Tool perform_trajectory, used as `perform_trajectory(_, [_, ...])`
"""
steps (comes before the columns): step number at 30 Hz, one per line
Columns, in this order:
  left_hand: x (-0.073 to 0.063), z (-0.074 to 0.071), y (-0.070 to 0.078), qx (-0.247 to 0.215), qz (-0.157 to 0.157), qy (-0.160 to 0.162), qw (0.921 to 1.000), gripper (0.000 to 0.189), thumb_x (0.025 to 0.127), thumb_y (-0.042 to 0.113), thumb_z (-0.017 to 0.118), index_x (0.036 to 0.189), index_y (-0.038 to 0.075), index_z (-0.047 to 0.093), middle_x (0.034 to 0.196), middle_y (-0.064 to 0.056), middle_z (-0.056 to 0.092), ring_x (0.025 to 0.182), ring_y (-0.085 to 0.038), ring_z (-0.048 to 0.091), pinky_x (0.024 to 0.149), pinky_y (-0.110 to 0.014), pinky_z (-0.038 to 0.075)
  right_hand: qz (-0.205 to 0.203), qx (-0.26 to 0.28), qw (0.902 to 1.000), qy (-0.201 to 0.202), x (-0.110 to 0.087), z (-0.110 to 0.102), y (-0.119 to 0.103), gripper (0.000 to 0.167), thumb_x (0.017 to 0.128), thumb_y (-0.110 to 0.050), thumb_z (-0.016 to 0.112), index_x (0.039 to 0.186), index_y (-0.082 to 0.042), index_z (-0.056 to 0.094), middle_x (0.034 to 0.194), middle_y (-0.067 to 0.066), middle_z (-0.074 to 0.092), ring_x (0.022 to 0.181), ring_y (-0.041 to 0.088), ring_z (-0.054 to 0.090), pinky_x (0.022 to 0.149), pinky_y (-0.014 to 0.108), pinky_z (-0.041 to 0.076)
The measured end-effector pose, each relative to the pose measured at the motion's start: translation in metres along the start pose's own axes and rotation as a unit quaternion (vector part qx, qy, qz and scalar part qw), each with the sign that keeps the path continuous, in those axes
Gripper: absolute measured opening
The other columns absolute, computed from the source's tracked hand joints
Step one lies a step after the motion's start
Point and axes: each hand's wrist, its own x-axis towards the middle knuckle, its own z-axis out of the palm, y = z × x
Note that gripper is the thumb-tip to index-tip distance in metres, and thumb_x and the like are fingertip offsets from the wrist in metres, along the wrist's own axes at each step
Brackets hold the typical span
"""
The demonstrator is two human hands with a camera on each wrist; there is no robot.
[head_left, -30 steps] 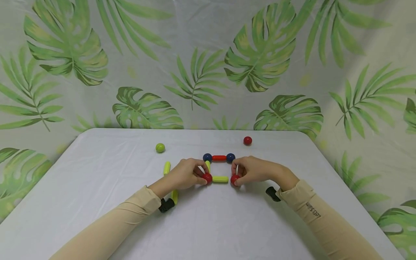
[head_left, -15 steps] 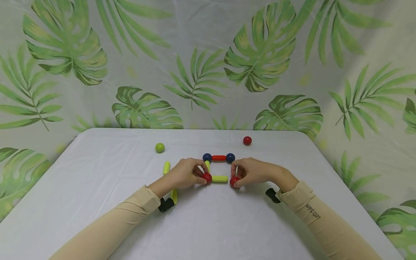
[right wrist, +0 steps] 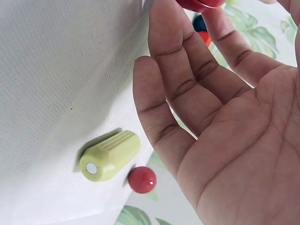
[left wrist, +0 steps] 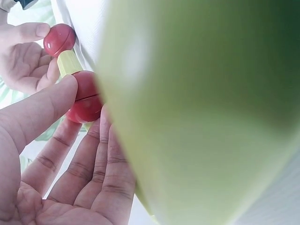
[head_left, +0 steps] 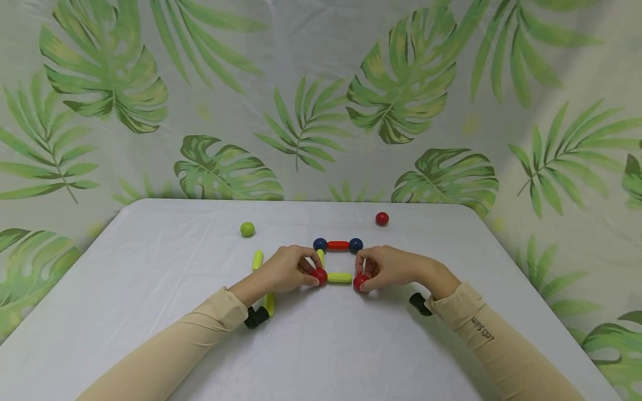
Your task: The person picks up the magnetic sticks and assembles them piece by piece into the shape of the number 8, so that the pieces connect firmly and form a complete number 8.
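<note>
My left hand (head_left: 291, 270) pinches a red ball (left wrist: 86, 97) between thumb and fingertips. From that ball a yellow-green magnetic rod (head_left: 340, 277) reaches right, and another yellow-green rod (head_left: 320, 257) runs back to a blue ball (head_left: 320, 244). A red rod (head_left: 338, 245) links it with a second blue ball (head_left: 355, 245). Just past the free end of the front rod, my right hand (head_left: 393, 266) holds a second red ball (head_left: 360, 283) by thumb and fingers; in the right wrist view only the edge of this ball shows at the top.
A lime ball (head_left: 247, 229) lies back left, a loose red ball (head_left: 382, 219) back right. Yellow-green rods (head_left: 258, 259) lie by my left forearm, partly covered. Another yellow-green rod (right wrist: 110, 156) rests on the white cloth in the right wrist view. A blurred green shape (left wrist: 201, 112) fills much of the left wrist view.
The red ball in my right hand has shifted slightly left and towards me, near the rod's end. My left hand and its ball have stayed in place.
</note>
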Motion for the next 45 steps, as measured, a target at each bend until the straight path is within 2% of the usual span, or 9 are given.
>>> perform_trajectory(23, [-0.0003, 0.0007, 0.0010, -0.007, -0.006, -0.001, 1.0000, 0.022, 0.090, 0.010, 0.087, 0.107, 0.018, 0.074, 0.100, -0.002, 0.082, 0.089, -0.013, 0.071, 0.078, -0.027, 0.057, 0.004, 0.005, 1.0000, 0.006, 0.0029, -0.0022, 0.0021, 0.024, 0.090, -0.022, 0.082, 0.108, -0.017, 0.067, 0.096, 0.002, 0.070, 0.087, 0.014, 0.066, 0.082, 0.031, 0.054])
perform_trajectory(31, [-0.0012, 0.0006, 0.0024, -0.002, -0.012, -0.005, 0.9999, 0.022, 0.091, 0.010, 0.086, 0.107, 0.018, 0.073, 0.101, -0.002, 0.081, 0.089, -0.014, 0.070, 0.079, -0.028, 0.058, 0.001, 0.004, 1.0000, 0.007, 0.0023, -0.0025, 0.0019, 0.023, 0.091, -0.020, 0.082, 0.108, -0.017, 0.067, 0.096, 0.001, 0.070, 0.088, 0.014, 0.067, 0.082, 0.032, 0.054])
perform_trajectory(37, [-0.0026, -0.0015, 0.0043, 0.012, -0.004, -0.011, 0.9999, 0.017, 0.095, 0.014, 0.083, 0.108, 0.018, 0.074, 0.101, -0.002, 0.081, 0.087, -0.013, 0.070, 0.079, -0.028, 0.058, 0.004, 0.005, 0.9999, 0.009, 0.0011, -0.0020, 0.0014, 0.023, 0.091, -0.021, 0.082, 0.109, -0.018, 0.068, 0.097, 0.000, 0.071, 0.089, 0.013, 0.067, 0.083, 0.031, 0.054])
perform_trajectory(41, [-0.0015, -0.0030, 0.0050, 0.022, -0.007, -0.006, 0.9997, 0.013, 0.100, 0.019, 0.078, 0.112, 0.018, 0.074, 0.098, 0.000, 0.081, 0.085, -0.012, 0.070, 0.078, -0.027, 0.057, 0.005, 0.004, 0.9999, 0.008, 0.0003, -0.0021, 0.0013, 0.023, 0.091, -0.021, 0.082, 0.109, -0.018, 0.068, 0.097, 0.000, 0.071, 0.089, 0.014, 0.067, 0.083, 0.031, 0.055])
perform_trajectory(45, [0.0022, -0.0037, 0.0069, 0.023, -0.012, 0.005, 0.9996, 0.024, 0.101, 0.018, 0.076, 0.123, 0.013, 0.071, 0.096, 0.000, 0.081, 0.083, -0.012, 0.073, 0.078, -0.029, 0.058, 0.006, 0.008, 0.9999, 0.008, -0.0006, -0.0027, 0.0013, 0.023, 0.091, -0.021, 0.082, 0.109, -0.017, 0.068, 0.097, 0.001, 0.071, 0.089, 0.014, 0.067, 0.083, 0.032, 0.055])
